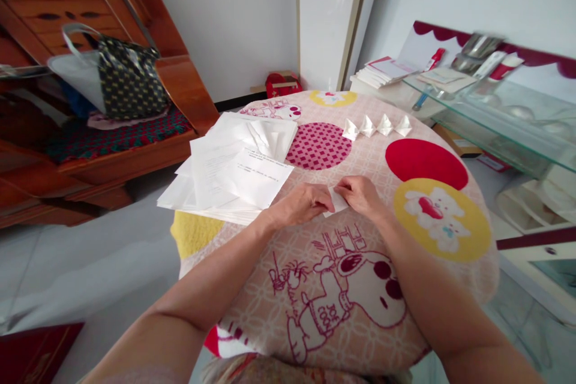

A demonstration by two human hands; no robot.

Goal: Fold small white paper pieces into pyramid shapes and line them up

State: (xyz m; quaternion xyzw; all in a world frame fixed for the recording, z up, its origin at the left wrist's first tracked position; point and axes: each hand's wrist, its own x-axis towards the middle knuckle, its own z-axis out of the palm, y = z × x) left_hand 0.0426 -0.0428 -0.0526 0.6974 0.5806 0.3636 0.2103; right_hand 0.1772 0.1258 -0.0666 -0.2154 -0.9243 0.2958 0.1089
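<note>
Both bare hands meet over a round table spread with a pale pink, cartoon-printed cloth [369, 162], the left hand [310, 201] and the right hand [360, 193] close together with a small, flat-looking piece of white paper [337, 203] between them. The left fingers are curled and closed on the paper's left side, while the right fingers pinch its upper right edge; the exact fingertip contact is partly hidden. Beyond the fingers and slightly to their right, four small, pointed, folded white paper shapes [384, 125] stand in a row, well apart from the hands, and these look finished. To the left of the fingers lies a loose, overlapping pile of white paper sheets [207, 183], topped on the near side by a white sheet with lines of black print [258, 177]; farther from the fingers, some creased white paper [265, 135] rests on it. Judging by the row, the piece in hand is only partly worked, lacking the standing points of the other four, and much of the pile seems unused
</note>
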